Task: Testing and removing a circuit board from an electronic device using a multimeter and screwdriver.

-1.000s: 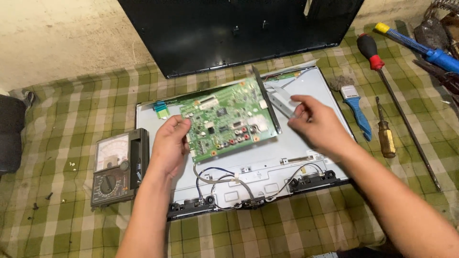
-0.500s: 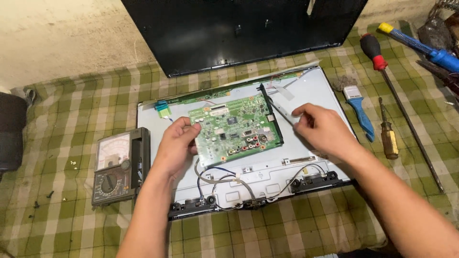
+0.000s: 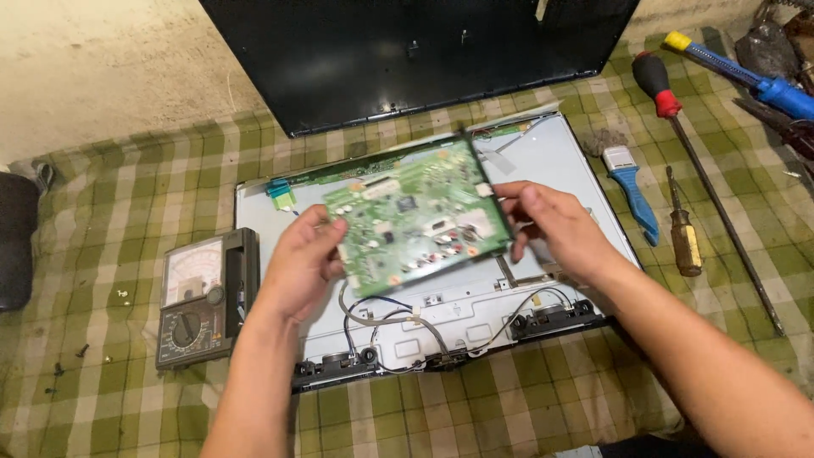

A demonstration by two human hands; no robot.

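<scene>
Green circuit board [image 3: 417, 216] held tilted between both hands, above the grey monitor chassis [image 3: 543, 161]. Left hand [image 3: 303, 263] pinches its left short edge; right hand [image 3: 555, 225] pinches the right edge. Long axis runs hand to hand. Multimeter [image 3: 206, 297] just left of left hand.

A green checked cloth [image 3: 110, 195] covers the floor beside a pale, stained wall [image 3: 102, 68].
</scene>
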